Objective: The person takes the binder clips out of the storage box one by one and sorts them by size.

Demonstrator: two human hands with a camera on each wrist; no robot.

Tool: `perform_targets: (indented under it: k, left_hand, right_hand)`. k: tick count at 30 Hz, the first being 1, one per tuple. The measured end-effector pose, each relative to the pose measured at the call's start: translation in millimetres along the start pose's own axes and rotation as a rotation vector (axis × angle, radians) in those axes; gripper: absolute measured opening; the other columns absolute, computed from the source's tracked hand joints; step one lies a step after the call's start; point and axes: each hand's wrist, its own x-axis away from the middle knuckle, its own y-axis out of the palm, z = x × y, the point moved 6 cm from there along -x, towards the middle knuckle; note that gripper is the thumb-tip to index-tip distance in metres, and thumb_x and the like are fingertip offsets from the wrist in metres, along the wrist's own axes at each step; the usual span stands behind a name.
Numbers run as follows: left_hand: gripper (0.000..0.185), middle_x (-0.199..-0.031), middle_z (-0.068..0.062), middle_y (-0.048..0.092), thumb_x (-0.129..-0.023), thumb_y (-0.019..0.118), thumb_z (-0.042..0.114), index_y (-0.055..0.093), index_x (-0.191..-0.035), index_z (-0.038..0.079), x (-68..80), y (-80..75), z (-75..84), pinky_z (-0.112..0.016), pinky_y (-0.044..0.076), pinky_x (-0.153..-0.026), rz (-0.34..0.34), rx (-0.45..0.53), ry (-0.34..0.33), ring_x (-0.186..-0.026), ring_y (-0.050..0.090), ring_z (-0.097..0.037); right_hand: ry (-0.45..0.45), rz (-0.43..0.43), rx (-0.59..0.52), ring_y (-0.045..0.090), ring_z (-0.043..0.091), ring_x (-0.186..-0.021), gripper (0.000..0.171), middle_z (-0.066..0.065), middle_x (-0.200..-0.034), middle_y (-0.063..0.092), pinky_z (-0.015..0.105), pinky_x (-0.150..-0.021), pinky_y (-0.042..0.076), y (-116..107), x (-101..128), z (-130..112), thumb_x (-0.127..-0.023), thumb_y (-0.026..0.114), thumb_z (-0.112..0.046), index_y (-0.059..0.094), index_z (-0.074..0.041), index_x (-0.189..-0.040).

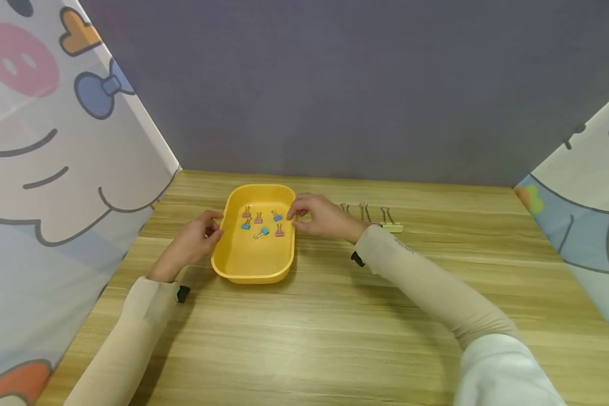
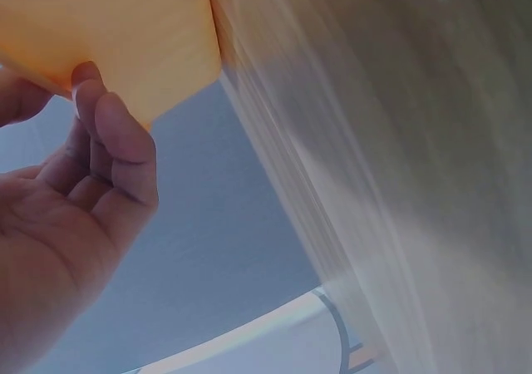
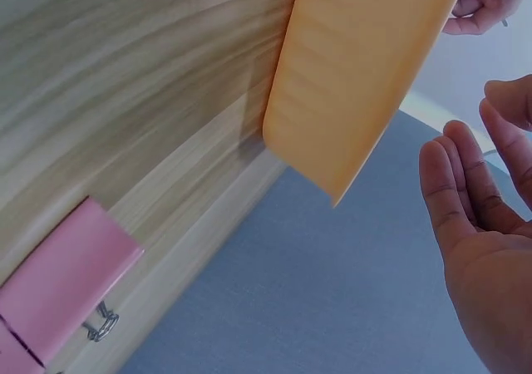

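Note:
A yellow tray (image 1: 254, 265) stands on the table. Several small binder clips lie in it, among them a pink clip (image 1: 279, 232) and a blue clip (image 1: 277, 216). My left hand (image 1: 193, 239) holds the tray's left rim; in the left wrist view its curled fingers (image 2: 125, 133) touch the outer wall, the thumb by the rim. Over the right rim hovers my right hand (image 1: 320, 216), thumb and index finger close together. The right wrist view shows that hand (image 3: 490, 249) apart from the tray's wall (image 3: 349, 83), with no object visible between its fingers.
Larger binder clips stand in a row right of the tray, partly behind my right forearm: a yellow clip (image 1: 392, 228) and a pink clip (image 3: 71, 274). A grey wall (image 1: 335, 101) closes off the table's back; printed cloth (image 1: 81, 186) hangs at the left.

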Motion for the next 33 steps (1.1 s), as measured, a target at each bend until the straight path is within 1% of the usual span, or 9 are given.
perform_targets:
  k: [6, 11, 16, 19, 22, 24, 27, 30, 33]
  left_hand:
    - [0.036, -0.090, -0.013, 0.058, -0.094, 0.055, 0.005, 0.045, -0.127, -0.008, 0.0, 0.0, 0.5, -0.037, 0.048, -0.068, 0.015, 0.002, 0.010, -0.078, 0.057, -0.024]
    - [0.036, -0.088, -0.012, 0.058, -0.094, 0.056, 0.005, 0.045, -0.126, -0.007, 0.2, -0.5, 0.5, -0.037, 0.048, -0.067, 0.024, -0.002, 0.015, -0.076, 0.057, -0.024]
    - [0.036, -0.088, -0.011, 0.058, -0.094, 0.055, 0.005, 0.046, -0.126, -0.007, 0.4, -0.6, 1.1, -0.037, 0.047, -0.067, 0.028, -0.008, 0.017, -0.075, 0.056, -0.023]
    - [0.036, -0.088, -0.011, 0.058, -0.094, 0.056, 0.005, 0.046, -0.126, -0.008, 0.4, -0.6, 2.0, -0.037, 0.047, -0.067, 0.030, -0.009, 0.017, -0.075, 0.056, -0.023]
    - [0.036, -0.088, -0.011, 0.058, -0.094, 0.055, 0.006, 0.046, -0.127, -0.008, 0.1, -0.6, 1.8, -0.037, 0.047, -0.066, 0.027, -0.009, 0.007, -0.075, 0.056, -0.023]
    - [0.037, -0.089, -0.011, 0.058, -0.094, 0.055, 0.006, 0.046, -0.127, -0.007, -0.1, -0.5, 1.8, -0.037, 0.047, -0.067, 0.023, -0.003, -0.001, -0.075, 0.056, -0.023]
    - [0.037, -0.089, -0.011, 0.058, -0.095, 0.055, 0.006, 0.045, -0.128, -0.007, -0.2, -0.4, 1.9, -0.037, 0.047, -0.067, 0.018, 0.006, -0.009, -0.076, 0.056, -0.023]
    - [0.037, -0.089, -0.011, 0.058, -0.095, 0.055, 0.006, 0.046, -0.127, -0.007, -0.1, -0.4, 1.8, -0.037, 0.047, -0.067, 0.018, 0.006, -0.010, -0.076, 0.056, -0.023]
    - [0.036, -0.088, -0.011, 0.058, -0.094, 0.056, 0.006, 0.046, -0.127, -0.007, 0.2, -0.9, 1.3, -0.037, 0.047, -0.067, 0.021, 0.004, -0.009, -0.076, 0.056, -0.023]
  right_hand:
    - [-0.008, -0.023, -0.018, 0.058, 0.023, -0.090, 0.011, -0.004, -0.096, 0.059, 0.034, -0.080, 0.048, 6.4, -5.4, -3.2, -0.086, 0.065, -0.007, 0.067, -0.015, -0.093]
    - [-0.004, -0.070, -0.030, 0.057, 0.025, -0.089, 0.008, 0.002, -0.097, 0.061, 0.034, -0.079, 0.047, 19.9, -13.8, -8.5, -0.086, 0.068, -0.010, 0.068, -0.010, -0.095]
    - [0.006, -0.096, -0.030, 0.058, 0.025, -0.093, 0.009, 0.002, -0.097, 0.060, 0.035, -0.083, 0.047, 32.1, -22.0, -13.2, -0.086, 0.068, -0.010, 0.068, -0.009, -0.096]
    - [0.016, -0.112, -0.026, 0.057, 0.025, -0.092, 0.010, 0.006, -0.098, 0.061, 0.031, -0.081, 0.046, 37.3, -27.6, -15.1, -0.086, 0.066, -0.006, 0.068, -0.011, -0.095]
    - [0.032, -0.138, -0.037, 0.056, 0.026, -0.091, 0.012, 0.010, -0.099, 0.061, 0.029, -0.078, 0.045, 42.6, -33.0, -14.5, -0.086, 0.065, -0.003, 0.068, -0.008, -0.097]
    - [0.045, -0.151, -0.039, 0.055, 0.025, -0.089, 0.012, 0.009, -0.099, 0.061, 0.027, -0.077, 0.043, 45.5, -36.4, -13.1, -0.087, 0.064, -0.002, 0.068, -0.006, -0.097]
    - [0.062, -0.170, -0.041, 0.056, 0.020, -0.090, 0.012, 0.004, -0.099, 0.061, 0.025, -0.079, 0.044, 49.7, -41.3, -10.5, -0.087, 0.063, 0.000, 0.069, -0.005, -0.097]
    - [0.082, -0.193, -0.018, 0.057, 0.013, -0.092, 0.013, 0.000, -0.102, 0.062, 0.022, -0.082, 0.044, 54.5, -46.4, -7.4, -0.088, 0.064, -0.001, 0.070, -0.005, -0.098]
    - [0.105, -0.221, 0.010, 0.056, 0.012, -0.094, 0.014, -0.001, -0.105, 0.063, 0.021, -0.083, 0.044, 59.2, -52.1, -4.3, -0.088, 0.064, -0.001, 0.070, -0.006, -0.099]
